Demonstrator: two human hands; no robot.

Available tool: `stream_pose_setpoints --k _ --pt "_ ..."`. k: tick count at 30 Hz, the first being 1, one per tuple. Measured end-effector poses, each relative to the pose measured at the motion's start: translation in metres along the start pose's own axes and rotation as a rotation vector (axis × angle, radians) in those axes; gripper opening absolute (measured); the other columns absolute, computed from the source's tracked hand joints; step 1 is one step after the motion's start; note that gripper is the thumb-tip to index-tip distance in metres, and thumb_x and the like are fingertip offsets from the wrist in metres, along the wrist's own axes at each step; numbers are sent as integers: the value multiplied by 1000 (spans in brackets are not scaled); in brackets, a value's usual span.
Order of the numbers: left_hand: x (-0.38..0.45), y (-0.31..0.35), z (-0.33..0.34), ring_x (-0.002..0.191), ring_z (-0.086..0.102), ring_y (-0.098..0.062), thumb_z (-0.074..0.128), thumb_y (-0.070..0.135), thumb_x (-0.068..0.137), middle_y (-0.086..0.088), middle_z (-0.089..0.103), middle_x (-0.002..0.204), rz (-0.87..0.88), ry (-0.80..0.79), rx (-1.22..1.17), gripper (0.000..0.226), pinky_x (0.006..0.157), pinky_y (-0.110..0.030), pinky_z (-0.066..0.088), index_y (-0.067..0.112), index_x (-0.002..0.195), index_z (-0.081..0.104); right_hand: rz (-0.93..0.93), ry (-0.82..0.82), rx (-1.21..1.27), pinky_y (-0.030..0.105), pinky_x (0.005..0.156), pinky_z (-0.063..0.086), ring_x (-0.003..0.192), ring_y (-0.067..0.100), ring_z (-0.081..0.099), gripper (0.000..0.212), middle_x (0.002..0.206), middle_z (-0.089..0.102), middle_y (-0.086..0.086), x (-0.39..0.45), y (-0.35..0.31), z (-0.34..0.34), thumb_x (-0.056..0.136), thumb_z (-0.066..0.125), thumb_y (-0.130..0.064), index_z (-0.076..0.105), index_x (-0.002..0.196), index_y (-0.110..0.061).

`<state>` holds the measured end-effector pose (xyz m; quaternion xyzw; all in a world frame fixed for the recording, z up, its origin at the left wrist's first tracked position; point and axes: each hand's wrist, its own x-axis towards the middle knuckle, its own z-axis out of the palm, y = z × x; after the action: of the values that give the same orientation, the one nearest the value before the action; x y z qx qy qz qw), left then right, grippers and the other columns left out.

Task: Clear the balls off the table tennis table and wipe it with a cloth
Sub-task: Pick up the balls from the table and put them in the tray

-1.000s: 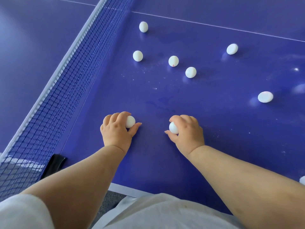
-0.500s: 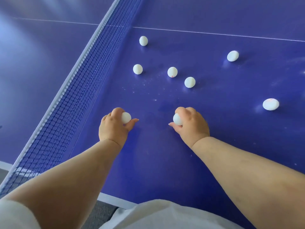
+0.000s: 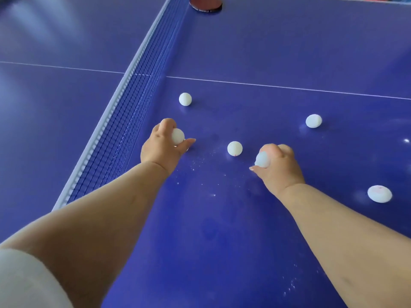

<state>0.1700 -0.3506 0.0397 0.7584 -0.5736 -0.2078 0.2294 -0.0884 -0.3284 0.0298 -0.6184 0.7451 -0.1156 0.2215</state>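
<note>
Ball-clearing step: left hand (image 3: 162, 144) curled round one ball (image 3: 177, 136), right hand (image 3: 278, 165) gripping another ball (image 3: 262, 160). Next, probably, reached for loose centre ball (image 3: 234, 148) without dropping either.

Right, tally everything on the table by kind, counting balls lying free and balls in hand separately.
Loose white balls: 4: near the net, centre, far right, near right
Held white balls: 2: in the left hand, in the right hand
Red paddle: 1
Total: 7
</note>
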Motion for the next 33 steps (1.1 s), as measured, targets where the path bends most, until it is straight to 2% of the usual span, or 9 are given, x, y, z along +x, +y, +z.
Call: stream_pose_setpoints --k 3,8,13,18,23,27,28,31,33 --pt "23 -6 9 75 56 -31 63 56 83 12 43 105 62 -109 154 44 61 -35 46 25 106 42 33 -61 -63 36 73 47 89 28 50 37 117 45 4 10 0 1 84 72 -30 51 113 -18" --pt "38 -10 21 69 54 -33 59 53 86 0 52 88 120 -180 277 42 54 -32 40 23 104 37 74 -117 -135 32 63 43 84 28 52 29 100 55 2 20 -4 2 87 64 -30 48 109 -21" --pt "38 -12 22 65 52 -29 60 47 87 4 47 77 125 -203 268 37 52 -29 36 24 103 36 90 -119 -144 31 61 41 83 28 53 29 97 55 0 21 -8 4 87 64 -30 46 108 -21" --pt "35 -16 23 66 54 -28 63 37 86 1 55 85 88 -208 161 29 55 -31 44 26 100 40 129 -76 -75 33 65 43 86 29 54 30 99 55 -1 17 -6 6 87 65 -31 47 110 -22" --pt "26 -18 22 75 61 -32 67 36 83 0 59 92 10 -205 -23 32 62 -40 55 30 104 43 201 37 203 41 73 55 83 30 67 28 99 62 -3 1 2 6 81 69 -32 48 99 -29" --pt "-9 -3 19 73 70 -29 73 31 78 1 64 92 -72 -212 -402 32 56 -41 55 35 95 46 251 96 426 32 59 53 68 23 70 27 94 61 -7 -26 8 -5 82 70 -24 50 99 -27" --pt "-22 3 20 71 70 -27 73 29 78 0 64 93 -70 -227 -451 32 55 -40 55 35 94 46 265 110 477 29 54 50 66 21 71 27 95 61 -7 -34 9 -9 82 71 -23 51 99 -27" --pt "-61 25 25 69 70 -26 74 26 79 4 62 89 -43 -293 -514 32 65 -47 59 34 95 48 305 168 609 19 41 41 63 17 70 30 99 62 -4 -60 19 -22 80 73 -21 52 100 -28" --pt "-83 40 30 68 69 -26 75 25 79 7 60 85 -22 -332 -530 33 66 -50 59 33 97 49 316 199 657 16 38 39 61 15 70 31 100 63 -3 -77 30 -33 79 73 -20 52 101 -27"
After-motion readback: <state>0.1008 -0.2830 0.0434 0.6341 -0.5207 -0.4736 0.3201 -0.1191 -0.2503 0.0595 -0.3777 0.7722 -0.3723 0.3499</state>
